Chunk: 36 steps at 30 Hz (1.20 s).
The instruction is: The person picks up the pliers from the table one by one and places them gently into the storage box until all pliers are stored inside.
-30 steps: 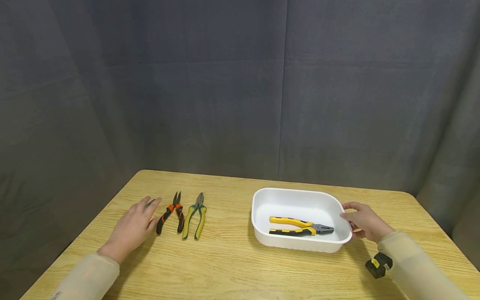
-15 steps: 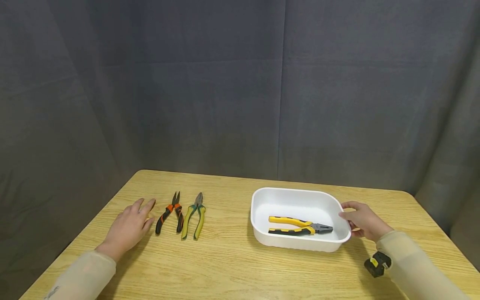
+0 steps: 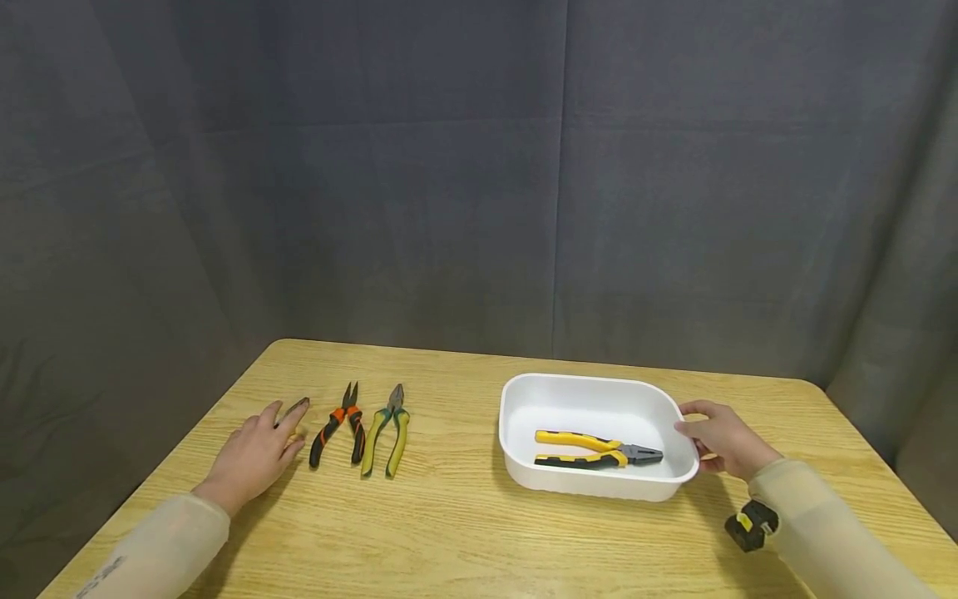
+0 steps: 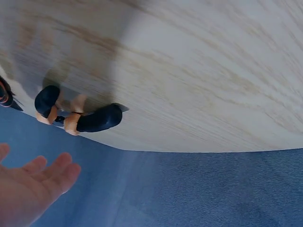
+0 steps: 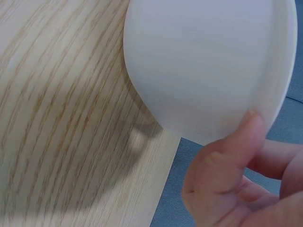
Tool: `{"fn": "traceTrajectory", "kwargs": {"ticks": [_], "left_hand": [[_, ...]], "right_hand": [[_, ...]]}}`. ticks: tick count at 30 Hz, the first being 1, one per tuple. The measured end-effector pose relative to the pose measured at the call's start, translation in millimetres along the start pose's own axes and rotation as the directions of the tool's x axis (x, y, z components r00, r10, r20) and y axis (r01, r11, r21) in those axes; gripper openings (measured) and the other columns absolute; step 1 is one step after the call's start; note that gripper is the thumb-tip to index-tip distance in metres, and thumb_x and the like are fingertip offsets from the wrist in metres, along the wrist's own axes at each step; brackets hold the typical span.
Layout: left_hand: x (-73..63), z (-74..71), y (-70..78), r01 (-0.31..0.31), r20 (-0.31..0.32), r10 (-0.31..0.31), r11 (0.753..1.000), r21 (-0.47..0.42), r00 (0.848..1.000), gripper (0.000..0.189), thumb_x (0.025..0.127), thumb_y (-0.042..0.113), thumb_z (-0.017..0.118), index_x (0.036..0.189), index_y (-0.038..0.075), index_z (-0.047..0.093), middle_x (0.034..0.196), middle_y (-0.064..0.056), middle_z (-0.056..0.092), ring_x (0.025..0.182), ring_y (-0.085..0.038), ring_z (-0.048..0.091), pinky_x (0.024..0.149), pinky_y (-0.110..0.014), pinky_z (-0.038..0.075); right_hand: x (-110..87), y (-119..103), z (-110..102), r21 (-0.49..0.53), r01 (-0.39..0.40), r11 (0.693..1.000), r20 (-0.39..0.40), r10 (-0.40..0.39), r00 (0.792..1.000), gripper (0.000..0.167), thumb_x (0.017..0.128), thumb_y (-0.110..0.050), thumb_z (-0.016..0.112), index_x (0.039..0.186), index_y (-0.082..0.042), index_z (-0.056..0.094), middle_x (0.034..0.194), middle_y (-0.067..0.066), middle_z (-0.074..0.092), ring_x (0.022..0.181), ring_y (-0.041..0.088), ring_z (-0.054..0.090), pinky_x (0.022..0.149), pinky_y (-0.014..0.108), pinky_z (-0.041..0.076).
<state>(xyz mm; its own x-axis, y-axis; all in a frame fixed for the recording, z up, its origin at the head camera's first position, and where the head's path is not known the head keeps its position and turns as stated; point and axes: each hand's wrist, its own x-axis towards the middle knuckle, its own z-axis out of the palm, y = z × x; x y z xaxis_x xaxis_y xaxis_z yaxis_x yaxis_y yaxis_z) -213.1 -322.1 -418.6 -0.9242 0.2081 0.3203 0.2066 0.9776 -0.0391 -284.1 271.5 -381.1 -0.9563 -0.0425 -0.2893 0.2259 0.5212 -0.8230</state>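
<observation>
My left hand (image 3: 250, 457) hovers at the table's left with its fingers loosely extended, over a mostly hidden tool whose dark tip (image 3: 303, 402) shows past the fingers. In the left wrist view, that tool has black handles (image 4: 102, 118) with orange collars, and the fingers look apart from it. Right of this hand lie black-and-orange needle-nose pliers (image 3: 358, 437) and yellow-green combination pliers (image 3: 402, 441). My right hand (image 3: 729, 441) pinches the right-end rim of a white plastic tray (image 3: 599, 482), thumb on the inner side. Inside it lie yellow-and-black combination pliers (image 3: 609, 449).
A light wood-grain table (image 3: 449, 532) carries everything. Dark grey cloth (image 3: 449, 208) hangs behind its far edge and along both sides. A black device with a yellow mark (image 3: 752, 526) is attached beneath the right wrist.
My left hand has drawn slightly left, away from the needle-nose pliers. The dark tool tip dropped from sight half a second ago and shows again now. My right hand keeps its grip on the tray.
</observation>
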Motion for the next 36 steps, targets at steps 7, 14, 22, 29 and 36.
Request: {"fn": "traceTrajectory", "kwargs": {"ticks": [7, 14, 22, 29, 36], "left_hand": [[-2.0, 3.4, -6.8, 0.037, 0.072, -0.036, 0.999, -0.011, 0.997, 0.057, 0.094, 0.026, 0.064, 0.141, 0.005, 0.041, 0.127, -0.038, 0.042, 0.100, -0.055, 0.053, 0.068, -0.061, 0.049], [-4.8, 7.3, -14.2, 0.032, 0.117, -0.034, 0.999, 0.015, 0.993, 0.057, 0.094, 0.031, 0.064, 0.140, 0.007, 0.040, 0.128, -0.039, 0.041, 0.104, -0.058, 0.050, 0.066, -0.063, 0.049], [-7.0, 10.1, -21.9, 0.103, 0.238, -0.090, 0.994, -0.041, 0.967, 0.068, 0.098, 0.048, 0.052, 0.145, 0.001, 0.037, 0.133, -0.043, 0.034, 0.109, -0.063, 0.044, 0.072, -0.067, 0.046], [-8.2, 10.9, -23.1, 0.136, 0.312, -0.100, 0.986, -0.096, 0.945, 0.074, 0.100, 0.052, 0.043, 0.149, -0.001, 0.027, 0.131, -0.046, 0.033, 0.113, -0.065, 0.039, 0.077, -0.068, 0.044], [-7.1, 12.5, -24.5, 0.110, 0.266, -0.075, 0.987, -0.121, 0.961, 0.052, 0.101, 0.024, 0.052, 0.143, -0.002, 0.035, 0.122, -0.043, 0.042, 0.108, -0.061, 0.046, 0.077, -0.065, 0.046]], "right_hand": [[0.0, 0.0, 0.2, 0.003, 0.002, 1.000, -0.006, -0.002, 1.000, 0.045, 0.100, -0.008, 0.049, 0.138, 0.010, 0.032, 0.082, 0.010, 0.050, 0.066, 0.018, 0.049, 0.058, 0.030, 0.048], [-0.2, -1.3, 0.8, 0.006, -0.004, 1.000, -0.006, 0.004, 1.000, 0.046, 0.101, -0.009, 0.049, 0.139, 0.010, 0.031, 0.083, 0.011, 0.050, 0.067, 0.019, 0.049, 0.058, 0.030, 0.049], [-1.8, -1.2, 0.6, 0.005, -0.003, 1.000, -0.007, 0.003, 1.000, 0.046, 0.101, -0.008, 0.048, 0.139, 0.010, 0.031, 0.082, 0.010, 0.049, 0.067, 0.018, 0.049, 0.058, 0.030, 0.049], [-0.2, 0.0, 0.8, 0.001, -0.003, 1.000, -0.007, 0.003, 1.000, 0.045, 0.101, -0.008, 0.049, 0.139, 0.010, 0.031, 0.082, 0.010, 0.050, 0.068, 0.018, 0.049, 0.058, 0.030, 0.048], [0.1, 0.6, 0.9, -0.002, 0.000, 1.000, -0.010, 0.000, 1.000, 0.044, 0.101, -0.008, 0.048, 0.138, 0.009, 0.031, 0.081, 0.010, 0.049, 0.068, 0.018, 0.049, 0.058, 0.030, 0.048]]}}
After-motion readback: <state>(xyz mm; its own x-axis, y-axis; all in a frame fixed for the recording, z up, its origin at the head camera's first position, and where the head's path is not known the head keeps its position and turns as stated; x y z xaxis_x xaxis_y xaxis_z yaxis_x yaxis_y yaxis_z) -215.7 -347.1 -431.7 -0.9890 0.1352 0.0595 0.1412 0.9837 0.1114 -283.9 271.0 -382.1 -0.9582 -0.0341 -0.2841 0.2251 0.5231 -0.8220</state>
